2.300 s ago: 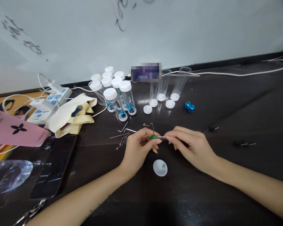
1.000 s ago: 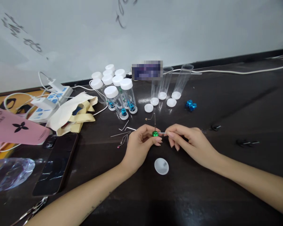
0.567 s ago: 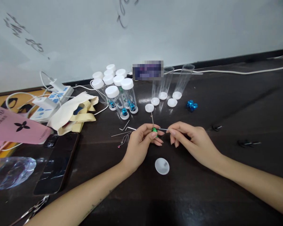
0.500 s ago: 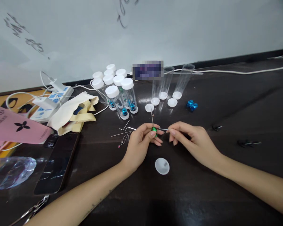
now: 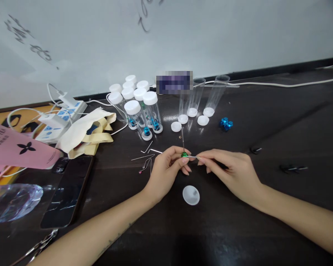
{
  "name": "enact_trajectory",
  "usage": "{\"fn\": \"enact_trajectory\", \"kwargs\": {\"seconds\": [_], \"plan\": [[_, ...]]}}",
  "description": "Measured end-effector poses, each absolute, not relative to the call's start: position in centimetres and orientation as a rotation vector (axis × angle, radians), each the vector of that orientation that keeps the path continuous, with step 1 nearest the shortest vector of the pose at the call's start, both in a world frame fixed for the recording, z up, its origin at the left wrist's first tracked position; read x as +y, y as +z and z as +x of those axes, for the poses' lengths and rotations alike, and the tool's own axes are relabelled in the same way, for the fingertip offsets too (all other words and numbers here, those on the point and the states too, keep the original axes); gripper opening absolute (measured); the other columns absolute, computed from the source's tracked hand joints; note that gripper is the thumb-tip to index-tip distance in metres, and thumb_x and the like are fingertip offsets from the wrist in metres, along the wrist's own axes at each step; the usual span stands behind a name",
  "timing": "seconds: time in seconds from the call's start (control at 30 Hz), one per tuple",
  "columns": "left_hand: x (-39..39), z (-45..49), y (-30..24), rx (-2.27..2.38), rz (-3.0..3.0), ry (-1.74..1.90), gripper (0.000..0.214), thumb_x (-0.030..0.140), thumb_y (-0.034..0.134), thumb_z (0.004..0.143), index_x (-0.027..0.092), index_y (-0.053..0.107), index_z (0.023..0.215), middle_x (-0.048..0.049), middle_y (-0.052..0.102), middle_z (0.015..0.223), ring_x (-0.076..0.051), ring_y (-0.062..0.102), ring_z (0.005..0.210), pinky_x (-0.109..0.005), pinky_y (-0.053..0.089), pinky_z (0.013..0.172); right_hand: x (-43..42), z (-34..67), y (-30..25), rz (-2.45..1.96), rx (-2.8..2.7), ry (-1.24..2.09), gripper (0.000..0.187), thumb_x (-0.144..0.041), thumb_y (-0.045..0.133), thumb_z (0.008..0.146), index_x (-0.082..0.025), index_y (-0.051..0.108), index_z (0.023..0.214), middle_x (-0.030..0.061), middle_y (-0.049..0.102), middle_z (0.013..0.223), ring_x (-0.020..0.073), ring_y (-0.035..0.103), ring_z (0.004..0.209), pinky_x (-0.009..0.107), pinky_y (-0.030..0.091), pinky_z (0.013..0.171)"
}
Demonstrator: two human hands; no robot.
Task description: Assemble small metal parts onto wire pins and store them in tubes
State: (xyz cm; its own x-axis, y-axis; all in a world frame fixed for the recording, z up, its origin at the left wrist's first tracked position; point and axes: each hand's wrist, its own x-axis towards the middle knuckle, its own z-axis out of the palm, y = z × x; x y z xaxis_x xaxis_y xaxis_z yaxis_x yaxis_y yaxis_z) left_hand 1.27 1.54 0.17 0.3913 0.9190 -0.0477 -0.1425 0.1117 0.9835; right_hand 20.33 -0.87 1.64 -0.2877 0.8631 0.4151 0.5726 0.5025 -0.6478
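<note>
My left hand (image 5: 165, 170) is closed, pinching a small shiny green metal part (image 5: 184, 154) between thumb and fingers. A thin metal rod (image 5: 183, 138) stands up from this part. My right hand (image 5: 234, 168) is closed in a pinch on a slim metal stick (image 5: 192, 157), possibly a hex key, whose far end meets the green part. Fingers partly cover both pieces. Left of my left hand lie thin bent wires and L-shaped keys (image 5: 147, 147). Below my hands rests a small white round dish (image 5: 191, 195) with something dark in it.
Capped clear tubes (image 5: 138, 120) with blue parts inside stand behind my left hand. Uncapped tubes (image 5: 215, 96) and white caps (image 5: 203, 120) are farther back. Blue metal parts (image 5: 225, 124) and black pieces (image 5: 291, 168) lie right; a phone (image 5: 68, 194) and power strip (image 5: 66, 114) left.
The green part and its upright rod have shifted slightly right and tilted. The stick in my right hand now crosses the front of the green part, and that hand sits a little lower.
</note>
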Motion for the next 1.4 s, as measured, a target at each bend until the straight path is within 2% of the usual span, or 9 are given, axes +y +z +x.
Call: {"fn": "enact_trajectory", "kwargs": {"seconds": [0.4,0.7,1.07,1.4], "plan": [[1.43,1.28,0.26,0.843,1.171,0.935,0.015,0.023,0.064,0.085,0.012,0.062,0.095,-0.0076,0.072,0.083,-0.011,0.061,0.059,-0.024,0.051,0.057,-1.05,20.41,1.4,-1.192,-1.983,0.422,0.014,-0.016,0.057,0.094,-0.02,0.07,0.094,-0.0001,0.074,0.083,0.012,0.068,0.062,0.025,0.055,0.065],[1.41,1.32,0.45,0.857,1.161,0.944,0.014,0.021,0.069,0.08,0.012,0.066,0.09,-0.0045,0.069,0.076,-0.009,0.057,0.056,-0.022,0.048,0.053,-0.96,20.33,1.32,-1.137,-2.023,0.327,0.015,-0.018,0.056,0.095,-0.021,0.07,0.095,0.0015,0.073,0.079,0.0158,0.069,0.069,0.028,0.055,0.065],[1.46,1.15,0.53,0.814,1.124,0.91,0.019,0.029,0.068,0.082,0.011,0.066,0.09,-0.0032,0.066,0.069,-0.009,0.056,0.053,-0.02,0.044,0.048,-1.08,20.71,1.1,-1.033,-2.131,0.065,0.018,-0.01,0.058,0.092,-0.02,0.07,0.101,0.0051,0.077,0.093,0.0196,0.07,0.077,0.035,0.054,0.07],[1.54,1.15,0.32,0.808,1.157,0.934,0.014,0.02,0.07,0.079,0.013,0.069,0.091,-0.0035,0.068,0.073,-0.01,0.056,0.056,-0.021,0.047,0.052,-1.05,20.61,1.37,-1.034,-2.06,0.283,0.018,-0.017,0.056,0.094,-0.023,0.072,0.098,0.0024,0.077,0.085,0.0174,0.072,0.072,0.029,0.058,0.066]]}}
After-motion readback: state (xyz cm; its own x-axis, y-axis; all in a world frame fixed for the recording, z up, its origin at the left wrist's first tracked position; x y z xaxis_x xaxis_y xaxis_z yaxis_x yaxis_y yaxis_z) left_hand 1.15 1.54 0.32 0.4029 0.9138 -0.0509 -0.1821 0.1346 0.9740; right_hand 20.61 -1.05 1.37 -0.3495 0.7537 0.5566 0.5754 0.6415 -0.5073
